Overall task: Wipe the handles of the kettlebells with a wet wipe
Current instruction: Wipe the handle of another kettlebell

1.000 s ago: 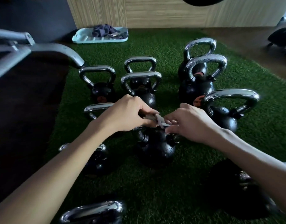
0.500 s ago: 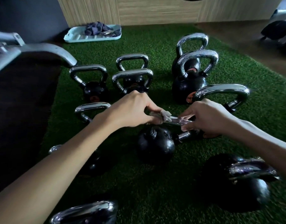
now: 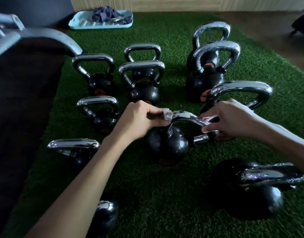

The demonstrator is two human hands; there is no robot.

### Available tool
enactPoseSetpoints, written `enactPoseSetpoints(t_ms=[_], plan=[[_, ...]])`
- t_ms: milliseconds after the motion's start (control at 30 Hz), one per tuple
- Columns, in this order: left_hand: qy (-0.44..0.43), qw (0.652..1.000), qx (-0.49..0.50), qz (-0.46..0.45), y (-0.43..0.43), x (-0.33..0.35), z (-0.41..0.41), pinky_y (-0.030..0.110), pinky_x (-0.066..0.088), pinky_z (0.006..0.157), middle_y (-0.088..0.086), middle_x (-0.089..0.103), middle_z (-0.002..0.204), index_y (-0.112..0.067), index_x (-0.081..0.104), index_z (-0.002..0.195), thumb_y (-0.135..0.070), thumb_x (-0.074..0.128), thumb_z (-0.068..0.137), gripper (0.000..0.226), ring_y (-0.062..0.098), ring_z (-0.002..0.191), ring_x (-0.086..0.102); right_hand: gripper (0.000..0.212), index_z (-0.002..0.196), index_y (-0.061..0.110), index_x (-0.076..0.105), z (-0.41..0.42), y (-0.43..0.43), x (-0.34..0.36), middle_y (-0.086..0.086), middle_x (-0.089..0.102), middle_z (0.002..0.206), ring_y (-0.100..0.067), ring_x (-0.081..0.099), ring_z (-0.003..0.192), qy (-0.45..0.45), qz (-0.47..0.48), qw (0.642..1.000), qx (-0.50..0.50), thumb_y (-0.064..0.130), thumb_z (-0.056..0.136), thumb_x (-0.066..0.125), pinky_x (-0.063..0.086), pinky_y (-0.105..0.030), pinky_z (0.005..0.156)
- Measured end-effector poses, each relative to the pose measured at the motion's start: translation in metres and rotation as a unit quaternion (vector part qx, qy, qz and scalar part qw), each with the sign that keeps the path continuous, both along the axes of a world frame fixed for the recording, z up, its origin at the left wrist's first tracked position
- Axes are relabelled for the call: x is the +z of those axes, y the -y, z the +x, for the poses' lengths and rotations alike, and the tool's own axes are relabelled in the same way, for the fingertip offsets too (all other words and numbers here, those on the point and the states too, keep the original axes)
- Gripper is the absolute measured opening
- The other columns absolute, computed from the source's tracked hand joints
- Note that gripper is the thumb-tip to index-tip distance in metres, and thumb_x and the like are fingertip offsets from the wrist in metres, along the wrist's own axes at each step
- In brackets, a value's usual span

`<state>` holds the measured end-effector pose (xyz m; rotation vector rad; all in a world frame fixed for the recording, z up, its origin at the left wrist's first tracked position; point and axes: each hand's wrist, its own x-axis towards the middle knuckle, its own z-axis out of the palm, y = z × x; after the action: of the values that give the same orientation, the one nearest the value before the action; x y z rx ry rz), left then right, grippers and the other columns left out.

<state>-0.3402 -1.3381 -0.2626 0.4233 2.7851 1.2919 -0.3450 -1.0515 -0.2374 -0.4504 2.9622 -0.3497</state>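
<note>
A black kettlebell (image 3: 166, 145) stands on the green turf in the middle, its chrome handle (image 3: 187, 117) arching between my hands. My left hand (image 3: 137, 119) pinches a small white wet wipe (image 3: 168, 115) against the left end of that handle. My right hand (image 3: 228, 121) grips the handle's right end, fingers curled round the bar. Several other black kettlebells with chrome handles stand around, the nearest behind my right hand (image 3: 240, 91) and one at lower right (image 3: 251, 189).
A dark bench with a grey metal frame (image 3: 44, 38) fills the left side. A pale blue tray (image 3: 101, 23) with dark cloths lies at the back by the wooden wall. Bare floor borders the turf at the right. Kettlebells crowd the turf on all sides.
My hands have drawn apart along the handle: the left with the wipe slid to the left end, the right moved to the right end. The bare chrome between them now shows.
</note>
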Motion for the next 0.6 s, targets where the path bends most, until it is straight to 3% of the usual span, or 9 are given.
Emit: enactPoseSetpoints(t_ms=[67, 167, 267, 300, 400, 467, 600], plan=[[0.017, 0.998, 0.060, 0.018, -0.001, -0.011, 0.007, 0.004, 0.044, 0.069, -0.023, 0.075, 0.100, -0.040, 0.077, 0.113, -0.047, 0.086, 0.075, 0.040, -0.016, 0.081, 0.064, 0.043, 0.110, 0.036, 0.078, -0.002, 0.003, 0.000, 0.011, 0.076, 0.111, -0.003, 0.058, 0.087, 0.002, -0.006, 1.000, 0.008, 0.050, 0.070, 0.086, 0.051, -0.033, 0.076], [0.010, 0.988, 0.145, 0.056, -0.010, -0.034, 0.026, 0.014, 0.054, 0.072, -0.015, 0.078, 0.099, -0.031, 0.079, 0.111, -0.044, 0.084, 0.078, 0.035, -0.003, 0.081, 0.071, 0.039, 0.106, 0.041, 0.078, -0.006, 0.006, 0.003, 0.018, 0.076, 0.106, -0.008, 0.067, 0.092, 0.007, -0.012, 1.000, 0.006, 0.055, 0.070, 0.084, 0.057, -0.038, 0.080], [0.022, 0.974, 0.223, 0.021, -0.022, -0.050, 0.038, 0.018, 0.045, 0.047, -0.009, 0.078, 0.087, -0.034, 0.078, 0.111, -0.049, 0.080, 0.082, 0.032, 0.005, 0.050, 0.060, 0.033, 0.102, 0.046, 0.077, -0.007, 0.006, 0.002, 0.025, 0.075, 0.099, -0.005, 0.068, 0.091, 0.017, -0.019, 1.000, -0.001, 0.057, 0.071, 0.082, 0.058, -0.039, 0.081], [0.017, 0.970, 0.240, 0.021, -0.027, -0.053, 0.040, 0.020, 0.043, 0.045, -0.008, 0.077, 0.085, -0.035, 0.077, 0.111, -0.051, 0.078, 0.083, 0.032, 0.005, 0.048, 0.056, 0.031, 0.101, 0.048, 0.077, -0.008, 0.006, 0.001, 0.026, 0.075, 0.097, -0.005, 0.069, 0.092, 0.020, -0.019, 1.000, -0.002, 0.057, 0.071, 0.081, 0.059, -0.039, 0.081], [-0.036, 0.955, 0.291, 0.042, -0.040, -0.056, 0.045, 0.033, 0.055, 0.051, -0.010, 0.076, 0.092, -0.035, 0.078, 0.110, -0.053, 0.073, 0.087, 0.029, 0.010, 0.059, 0.064, 0.025, 0.093, 0.043, 0.078, -0.009, 0.009, 0.003, 0.022, 0.076, 0.091, 0.000, 0.070, 0.088, 0.045, -0.048, 0.998, -0.010, 0.050, 0.071, 0.086, 0.056, -0.027, 0.078], [-0.057, 0.942, 0.326, 0.052, -0.044, -0.060, 0.045, 0.037, 0.057, 0.051, -0.012, 0.077, 0.095, -0.036, 0.077, 0.114, -0.051, 0.074, 0.087, 0.031, 0.010, 0.060, 0.067, 0.018, 0.084, 0.045, 0.076, -0.007, 0.017, 0.006, 0.020, 0.076, 0.085, 0.006, 0.066, 0.080, 0.064, -0.070, 0.995, -0.011, 0.044, 0.071, 0.088, 0.047, -0.017, 0.068], [-0.088, 0.927, 0.347, 0.112, -0.039, -0.073, 0.040, 0.030, 0.062, 0.073, -0.013, 0.078, 0.101, -0.030, 0.075, 0.120, -0.037, 0.080, 0.086, 0.035, 0.002, 0.084, 0.073, 0.020, 0.073, 0.037, 0.074, -0.004, 0.036, 0.002, 0.021, 0.067, 0.064, 0.009, 0.059, 0.066, 0.083, -0.104, 0.990, -0.056, 0.052, 0.069, 0.087, 0.038, -0.016, 0.056]])
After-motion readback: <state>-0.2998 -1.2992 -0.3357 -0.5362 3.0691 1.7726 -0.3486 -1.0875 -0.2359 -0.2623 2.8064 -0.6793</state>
